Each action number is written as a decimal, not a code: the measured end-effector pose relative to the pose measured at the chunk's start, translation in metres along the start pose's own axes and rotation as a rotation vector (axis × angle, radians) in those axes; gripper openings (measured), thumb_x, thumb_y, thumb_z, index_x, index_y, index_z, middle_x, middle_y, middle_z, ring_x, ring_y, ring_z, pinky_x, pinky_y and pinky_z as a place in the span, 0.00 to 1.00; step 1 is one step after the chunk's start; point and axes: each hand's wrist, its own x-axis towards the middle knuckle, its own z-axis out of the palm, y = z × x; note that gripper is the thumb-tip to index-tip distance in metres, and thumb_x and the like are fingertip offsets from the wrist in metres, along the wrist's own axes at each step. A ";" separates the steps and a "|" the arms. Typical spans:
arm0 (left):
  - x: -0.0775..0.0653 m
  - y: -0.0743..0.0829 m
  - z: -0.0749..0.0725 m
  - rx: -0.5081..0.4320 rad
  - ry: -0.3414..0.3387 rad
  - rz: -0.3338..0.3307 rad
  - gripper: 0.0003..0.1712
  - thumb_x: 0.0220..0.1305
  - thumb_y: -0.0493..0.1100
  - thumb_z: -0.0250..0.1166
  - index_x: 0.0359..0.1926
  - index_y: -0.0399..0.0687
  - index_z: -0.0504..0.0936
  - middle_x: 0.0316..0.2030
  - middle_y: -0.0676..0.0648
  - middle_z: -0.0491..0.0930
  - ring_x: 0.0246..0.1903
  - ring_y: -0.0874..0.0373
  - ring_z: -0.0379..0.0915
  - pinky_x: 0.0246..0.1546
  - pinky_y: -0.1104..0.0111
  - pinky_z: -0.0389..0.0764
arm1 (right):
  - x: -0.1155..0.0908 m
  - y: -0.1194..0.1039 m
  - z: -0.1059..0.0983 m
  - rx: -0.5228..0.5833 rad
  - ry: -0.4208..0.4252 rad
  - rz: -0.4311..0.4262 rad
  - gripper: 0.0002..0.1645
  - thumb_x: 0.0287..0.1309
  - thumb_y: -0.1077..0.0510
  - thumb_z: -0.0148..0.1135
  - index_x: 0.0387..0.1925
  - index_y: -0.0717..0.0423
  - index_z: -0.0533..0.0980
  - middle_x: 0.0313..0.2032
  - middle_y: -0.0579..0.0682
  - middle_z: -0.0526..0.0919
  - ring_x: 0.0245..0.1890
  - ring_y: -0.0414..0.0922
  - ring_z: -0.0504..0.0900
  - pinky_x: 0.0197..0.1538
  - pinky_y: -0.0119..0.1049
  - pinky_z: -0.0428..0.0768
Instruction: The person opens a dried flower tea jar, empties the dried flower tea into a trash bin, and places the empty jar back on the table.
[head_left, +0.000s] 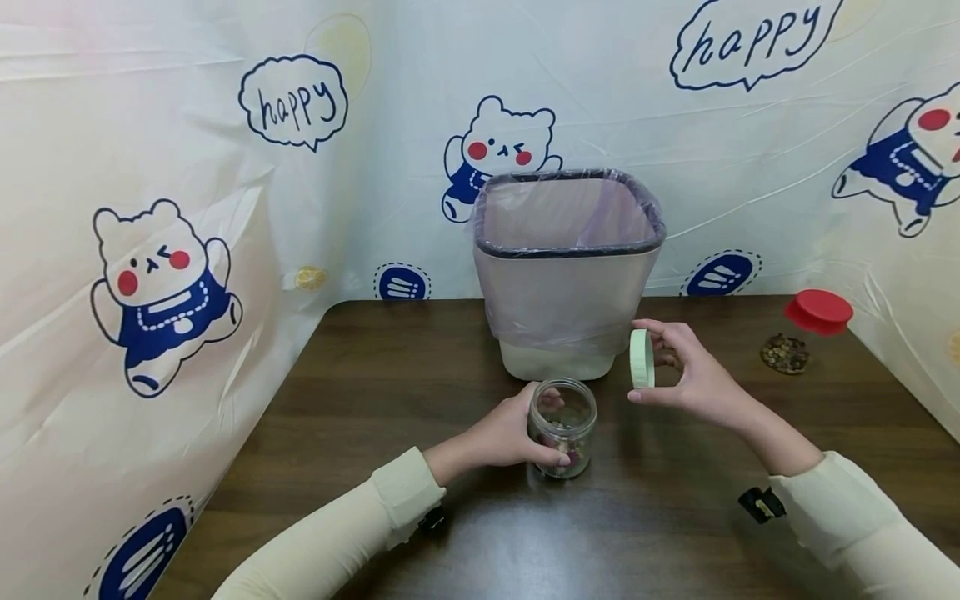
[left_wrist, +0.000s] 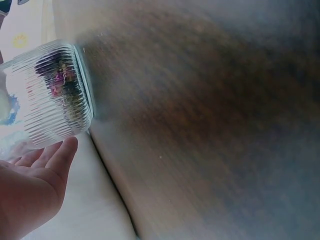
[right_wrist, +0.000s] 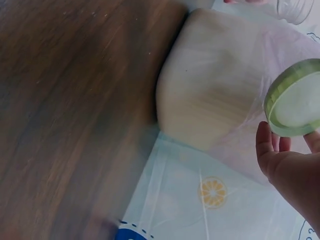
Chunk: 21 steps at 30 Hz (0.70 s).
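Observation:
My left hand (head_left: 501,432) grips a clear ribbed glass jar (head_left: 567,468) by its side, thumb in front. The jar's mouth is uncovered, and a small layer of dried pink and dark flakes (left_wrist: 62,82) shows near its bottom in the left wrist view. To the right, my right hand (head_left: 701,375) holds a pale green round lid (head_left: 642,358) on edge between thumb and fingers. In the right wrist view the lid's (right_wrist: 300,100) whitish inner face shows. A gap separates lid and jar.
A cream bin (head_left: 562,292) lined with a thin purplish bag stands just behind both hands. At the table's back right is a container with a red lid (head_left: 819,312) and dark dried bits (head_left: 784,354) low in it. A printed cloth (head_left: 405,125) hangs behind the brown table (head_left: 360,383).

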 end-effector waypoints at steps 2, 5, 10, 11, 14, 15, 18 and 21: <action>0.000 0.001 0.000 0.007 0.001 -0.004 0.42 0.46 0.49 0.79 0.59 0.48 0.67 0.57 0.48 0.76 0.46 0.64 0.77 0.52 0.69 0.71 | 0.000 0.005 0.000 -0.047 -0.028 0.006 0.53 0.42 0.60 0.80 0.69 0.58 0.62 0.52 0.58 0.63 0.49 0.49 0.67 0.52 0.31 0.72; 0.000 0.001 0.000 0.014 0.003 -0.006 0.42 0.46 0.49 0.79 0.59 0.49 0.67 0.57 0.49 0.76 0.50 0.60 0.75 0.53 0.69 0.71 | 0.000 0.010 0.002 -0.107 -0.076 0.032 0.54 0.42 0.54 0.80 0.69 0.57 0.62 0.52 0.57 0.64 0.49 0.50 0.68 0.52 0.43 0.73; 0.000 0.002 0.000 0.022 0.005 -0.005 0.42 0.46 0.50 0.79 0.59 0.49 0.67 0.57 0.48 0.76 0.53 0.60 0.73 0.53 0.68 0.70 | -0.001 0.016 0.006 -0.167 -0.140 0.078 0.55 0.39 0.47 0.81 0.68 0.56 0.64 0.48 0.56 0.64 0.45 0.51 0.67 0.47 0.51 0.72; 0.000 0.002 0.000 0.026 0.006 -0.005 0.42 0.46 0.50 0.79 0.59 0.49 0.67 0.57 0.48 0.76 0.54 0.60 0.72 0.54 0.68 0.70 | -0.002 0.017 0.007 -0.185 -0.151 0.078 0.55 0.39 0.46 0.81 0.67 0.56 0.65 0.48 0.56 0.64 0.45 0.51 0.67 0.46 0.51 0.73; 0.000 0.001 0.000 0.036 0.008 -0.003 0.43 0.46 0.50 0.79 0.59 0.49 0.66 0.56 0.49 0.76 0.56 0.60 0.71 0.54 0.68 0.70 | -0.003 0.022 0.012 -0.255 -0.186 0.070 0.54 0.37 0.45 0.81 0.66 0.57 0.66 0.47 0.56 0.65 0.44 0.51 0.68 0.44 0.49 0.74; 0.000 0.001 0.000 0.035 0.008 -0.003 0.43 0.46 0.50 0.79 0.59 0.49 0.66 0.56 0.49 0.76 0.56 0.60 0.71 0.54 0.68 0.71 | -0.003 0.024 0.014 -0.281 -0.198 0.061 0.54 0.37 0.45 0.81 0.65 0.57 0.67 0.47 0.56 0.65 0.44 0.51 0.69 0.44 0.48 0.74; 0.000 0.000 0.000 0.034 0.007 0.003 0.43 0.46 0.51 0.79 0.59 0.48 0.66 0.57 0.48 0.76 0.54 0.60 0.72 0.53 0.68 0.71 | -0.004 0.029 0.019 -0.340 -0.237 0.060 0.51 0.36 0.47 0.81 0.63 0.56 0.69 0.46 0.55 0.66 0.44 0.51 0.69 0.42 0.45 0.74; 0.000 0.000 0.000 0.024 0.002 0.007 0.42 0.46 0.50 0.79 0.59 0.48 0.66 0.57 0.47 0.76 0.51 0.61 0.74 0.53 0.69 0.71 | -0.005 0.032 0.022 -0.367 -0.278 0.072 0.49 0.35 0.48 0.81 0.61 0.56 0.70 0.45 0.54 0.66 0.44 0.51 0.68 0.42 0.45 0.73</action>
